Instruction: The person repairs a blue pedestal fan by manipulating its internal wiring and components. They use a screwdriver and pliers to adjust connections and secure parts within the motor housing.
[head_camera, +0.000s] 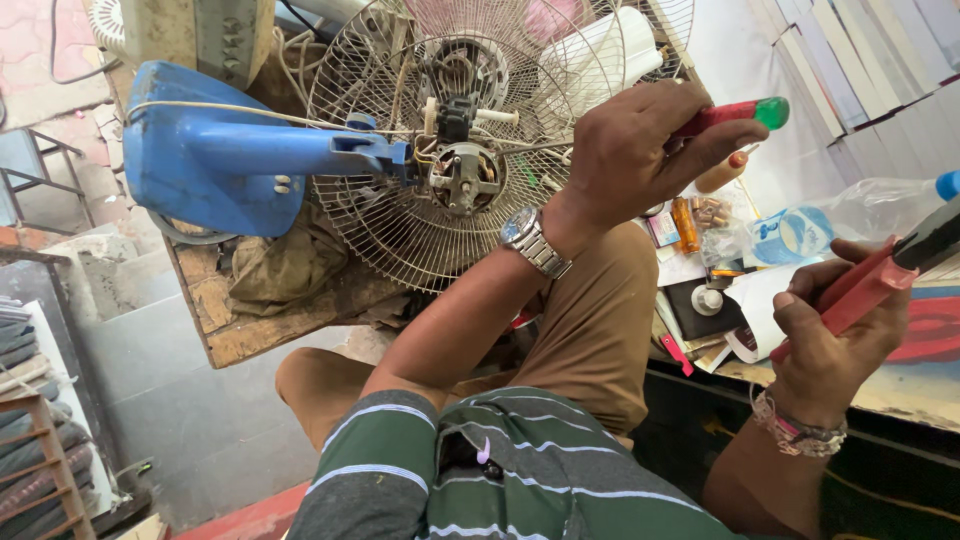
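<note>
Two hand tools are held, one in each hand. The left hand is raised over the middle of the scene, its fingers closed around a screwdriver with a red handle and a green cap; only the handle is seen, pointing to the right. A metal wristwatch is worn on that wrist. The right hand is kept nearer, at the right edge, its fingers wrapped around the red handle of a second tool with a black upper part; its working end runs out of view.

Just left of the left hand, a fan is laid on a worn wooden desk. Its rear wire guard is exposed, the bare motor is seen at the centre, and thin wires run across it. The blue stand and base of the fan extend to the left. A crumpled brown cloth lies beneath the guard.

To the right, near the right hand, a clear plastic bottle with a blue cap is laid on its side among small parts, papers and a small amber vial. Brown trousers and a green striped shirt are seen in the near foreground.
</note>
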